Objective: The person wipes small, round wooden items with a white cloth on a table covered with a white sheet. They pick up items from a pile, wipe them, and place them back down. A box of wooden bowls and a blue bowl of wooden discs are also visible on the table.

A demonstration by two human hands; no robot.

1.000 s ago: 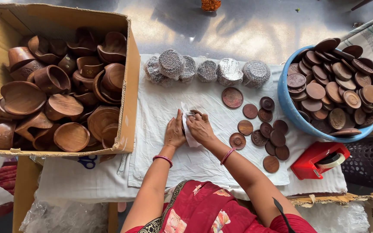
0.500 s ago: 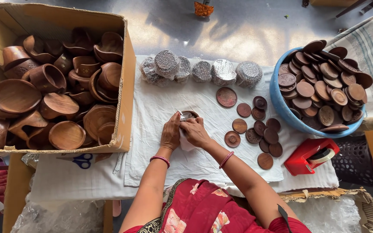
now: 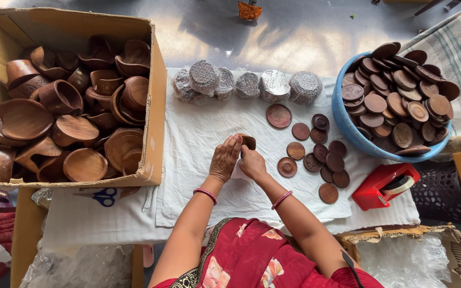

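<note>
We have both hands together over the middle of the white cloth [image 3: 198,138] spread on the tabletop, the left hand [image 3: 224,159] and the right hand [image 3: 252,161] closed from either side around one small brown wooden piece [image 3: 248,141], which peeks out above the fingertips; the left fingers curl over it from the near side while the right hand pinches it from below, so neither hand is open, and the piece is lifted just clear of the cloth. We cannot tell whether a bit of clear wrap sits between the palms. The things around us lie within easy reach, which seems to be why they are arranged this way: loose wooden discs [image 3: 324,160] are scattered just to the right of our hands, and a blue basin [image 3: 348,125] heaped with more such lids stands beyond them. Along the far edge of the cloth sits a row of wrapped bundles [image 3: 241,85], silvery and clear, kept apart from the bare pieces. To the left, a cardboard box [image 3: 156,106] is filled with wooden bowls and cups. A red tape dispenser [image 3: 385,184] rests near the right forearm, and blue-handled scissors [image 3: 100,196] lie by the box's near corner, both handy but untouched.
</note>
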